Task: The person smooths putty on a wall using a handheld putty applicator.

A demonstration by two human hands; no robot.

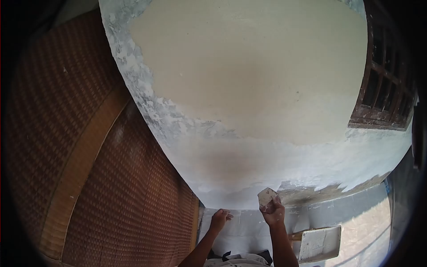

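My right hand (271,212) is closed around a putty scraper (267,196), a flat, pale, angular blade with stains on it. The blade is raised against the lower part of the wall (249,84), close to the border between white coating and bare grey-brown surface; whether it touches cannot be told. My left hand (220,218) is near the foot of the wall, left of the scraper. Its fingers are loosely bent and a little apart, with nothing seen in them. The wall has a large beige patch, whiter coating below, and mottled grey at its left edge.
A putty-smeared rectangular tray (319,244) lies on the floor to my right. Woven brown panels (133,178) with a wooden strip (84,164) stand close on the left. A dark-framed window (383,84) is set in the wall at right. Sunlight falls on the tiled floor (367,227).
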